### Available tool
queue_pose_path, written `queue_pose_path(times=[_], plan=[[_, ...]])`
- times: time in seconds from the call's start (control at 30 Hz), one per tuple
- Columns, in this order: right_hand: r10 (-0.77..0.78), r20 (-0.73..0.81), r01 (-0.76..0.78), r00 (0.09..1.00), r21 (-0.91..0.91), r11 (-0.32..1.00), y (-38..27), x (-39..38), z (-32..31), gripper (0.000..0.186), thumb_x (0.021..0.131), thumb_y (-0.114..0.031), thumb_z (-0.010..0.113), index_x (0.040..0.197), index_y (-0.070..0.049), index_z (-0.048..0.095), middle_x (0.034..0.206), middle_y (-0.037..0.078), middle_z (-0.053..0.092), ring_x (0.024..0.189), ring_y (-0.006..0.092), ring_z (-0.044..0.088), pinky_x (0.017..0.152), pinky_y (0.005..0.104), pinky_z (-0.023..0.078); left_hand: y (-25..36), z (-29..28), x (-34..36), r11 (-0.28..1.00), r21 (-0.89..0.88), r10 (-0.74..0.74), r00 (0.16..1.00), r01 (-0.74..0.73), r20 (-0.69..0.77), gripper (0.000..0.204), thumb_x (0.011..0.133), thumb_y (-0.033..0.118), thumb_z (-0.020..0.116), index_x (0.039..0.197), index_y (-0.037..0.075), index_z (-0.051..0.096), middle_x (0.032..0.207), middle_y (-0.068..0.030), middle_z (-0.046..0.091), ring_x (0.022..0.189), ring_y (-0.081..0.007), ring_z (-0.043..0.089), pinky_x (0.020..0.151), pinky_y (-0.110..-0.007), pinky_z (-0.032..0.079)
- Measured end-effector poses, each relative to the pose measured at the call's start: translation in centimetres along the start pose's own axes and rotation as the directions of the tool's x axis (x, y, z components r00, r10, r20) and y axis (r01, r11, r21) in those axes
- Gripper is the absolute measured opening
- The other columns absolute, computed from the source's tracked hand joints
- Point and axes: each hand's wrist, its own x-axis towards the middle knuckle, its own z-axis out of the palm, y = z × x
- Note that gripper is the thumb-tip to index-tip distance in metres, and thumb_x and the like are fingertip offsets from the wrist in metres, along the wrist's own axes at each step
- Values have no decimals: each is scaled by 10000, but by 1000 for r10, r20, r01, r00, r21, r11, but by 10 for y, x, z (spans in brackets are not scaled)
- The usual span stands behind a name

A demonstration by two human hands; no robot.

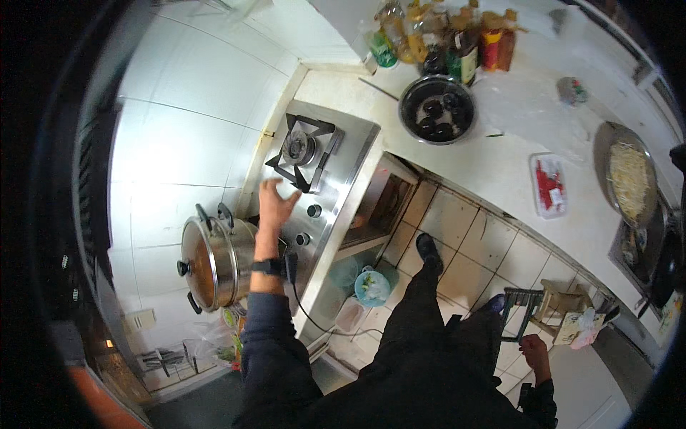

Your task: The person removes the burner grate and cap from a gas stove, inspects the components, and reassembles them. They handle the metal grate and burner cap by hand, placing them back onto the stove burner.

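My left hand (pixel 275 206) reaches over the steel gas stove (pixel 330 182), its thumb and fingers curved and apart with nothing seen between them. Just beyond the fingertips stands the black pan support (pixel 304 180) around a bare burner (pixel 298 148). Two black knobs (pixel 314 211) sit to the right of that hand. A tall steel steamer pot (pixel 227 261) with a lid stands on the left, beside my left wrist. Low at my right side hangs my right hand (pixel 534 350), fingers curled in, with nothing visible in it.
On the counter are a steel bowl (pixel 437 109) with dark round pieces, several bottles (pixel 429 36), a clear tray (pixel 549 187) of red pieces and a pan (pixel 629 179) of pale shreds. A light-blue bin (pixel 371 287) and a wooden stool (pixel 561 300) stand on the floor. A black cable (pixel 314 320) hangs down.
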Motion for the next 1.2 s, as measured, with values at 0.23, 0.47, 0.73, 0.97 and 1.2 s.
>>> queue_pose_path(times=[0.23,0.47,0.73,0.97,1.2], plan=[[362,32,-361,932,-28,932,-15,32,106,265,1065,-248,620,1119,7,670,949,115,756,822,182,742,757,362,618,-82,77,167,991,131,-47,968,14,246,1104,686,538,978,1429,-143,528,1438,-355,549,1370,-474,528,1171,-501,448],[467,150,-482,871,87,872,-14,99,122,243,1035,-282,711,1113,-54,681,949,87,751,802,190,735,701,334,591,-104,111,186,996,-28,-62,907,80,416,1235,650,469,1023,1547,-115,406,1470,-284,518,1399,-403,520,1189,-460,438],[481,119,-495,869,200,846,-28,178,93,223,1036,-206,714,1174,-43,650,982,110,735,791,181,698,672,325,561,-85,105,184,997,68,-53,929,31,365,1136,635,355,1037,1510,-90,464,1386,-233,562,1331,-372,567,1164,-447,462],[480,95,-486,872,56,872,-45,197,93,191,1043,-161,708,1172,-34,647,992,117,732,785,187,687,653,321,541,-84,107,188,992,94,-117,922,88,368,1116,639,376,1030,1491,-89,480,1352,-218,564,1311,-366,566,1147,-449,469],[499,83,-505,862,76,860,-47,203,93,227,1048,-199,702,1185,-28,641,972,118,741,799,192,709,670,329,569,-84,106,181,998,55,-50,927,32,370,1157,678,382,1010,1551,-86,411,1410,-229,521,1366,-361,528,1177,-441,446]])
